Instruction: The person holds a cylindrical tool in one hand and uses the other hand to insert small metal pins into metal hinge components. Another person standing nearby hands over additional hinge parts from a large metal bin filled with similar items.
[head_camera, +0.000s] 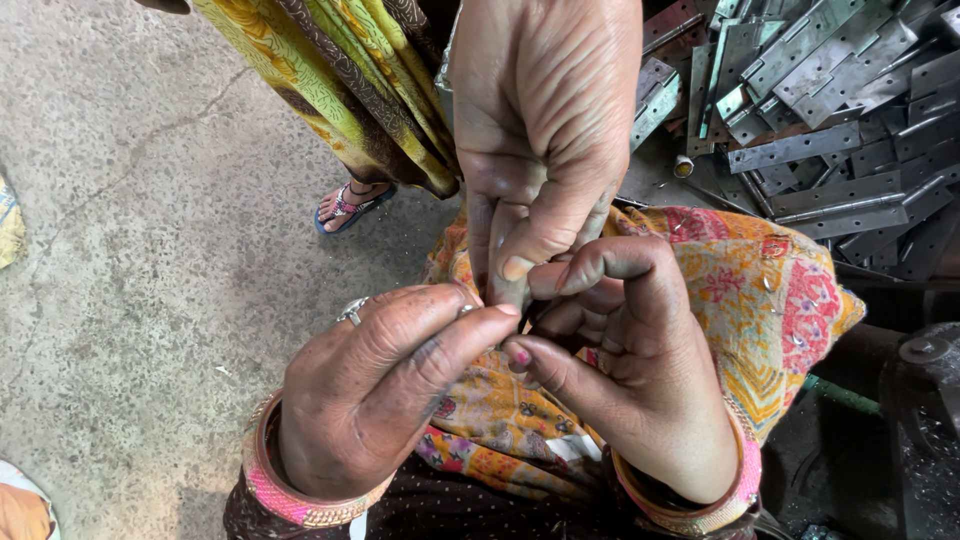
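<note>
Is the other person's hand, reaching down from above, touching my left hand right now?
Touching. The head view shows the other person's hand with its fingertips pressed against the thumb and forefinger of the left hand, no gap visible.

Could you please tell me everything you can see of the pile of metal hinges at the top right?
The pile of metal hinges fills the top right corner. They are flat, grey steel leaves with rows of screw holes and rolled knuckles along one edge, dull and a little stained. They lie loosely heaped, overlapping at many angles. No hand touches them; a patterned orange cloth lies just below the pile.
</note>
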